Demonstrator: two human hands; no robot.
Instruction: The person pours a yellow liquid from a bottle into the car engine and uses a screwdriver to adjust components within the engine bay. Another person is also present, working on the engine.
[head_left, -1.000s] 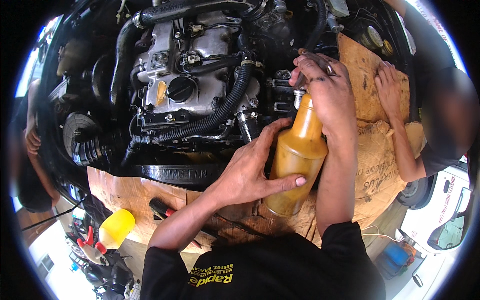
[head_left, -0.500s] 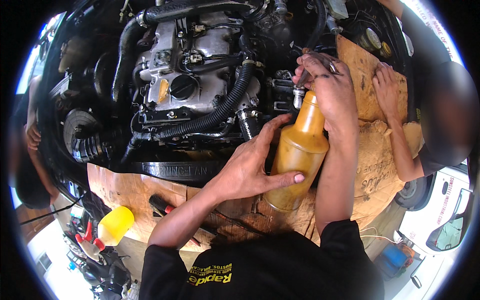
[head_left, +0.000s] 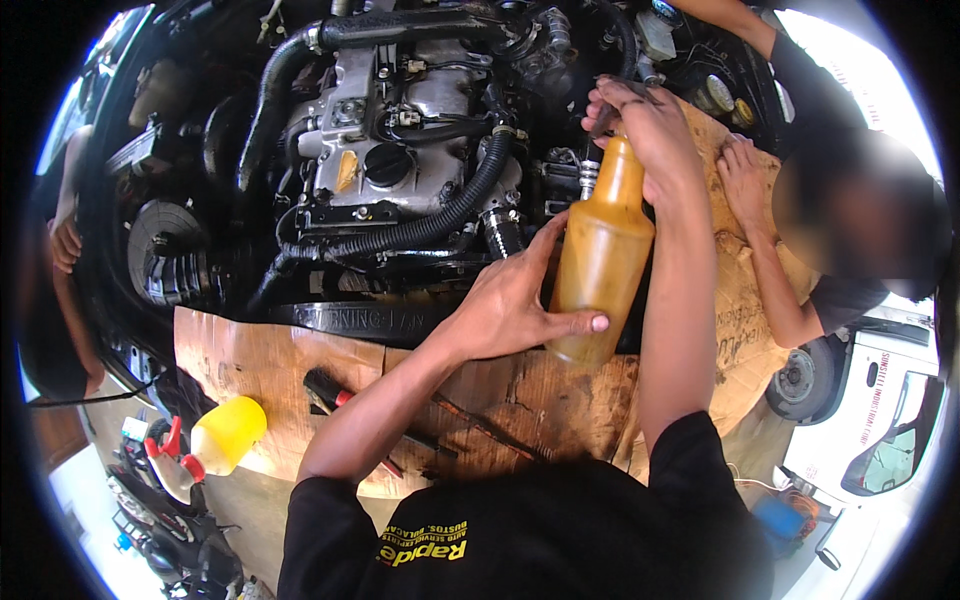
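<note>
An amber plastic bottle [head_left: 604, 255] stands tilted slightly over the front edge of the engine bay. My left hand [head_left: 520, 305] is closed round its lower left side, the thumb lying across its front and the fingers partly hidden behind it. My right hand [head_left: 655, 145] is at the bottle's narrow neck. Its bent fingers pinch a dark, narrow piece [head_left: 604, 122] near the bottle's top; what that piece is, I cannot make out. Just left of the neck is a metal-banded hose fitting [head_left: 588, 178]. The bottle's mouth is hidden by my right hand.
The engine [head_left: 400, 170] with its black filler cap [head_left: 388, 165] lies beyond. Brown cardboard [head_left: 270, 360] covers the front edge, bearing a brush [head_left: 325, 388] and a yellow spray bottle [head_left: 228, 435]. At right, another person's hand [head_left: 745, 185] rests on cardboard; another person stands at left.
The bottle and both my hands have moved away from me, farther over the engine bay. My grip looks the same. The person at right has leaned inward, and the view has shifted slightly.
</note>
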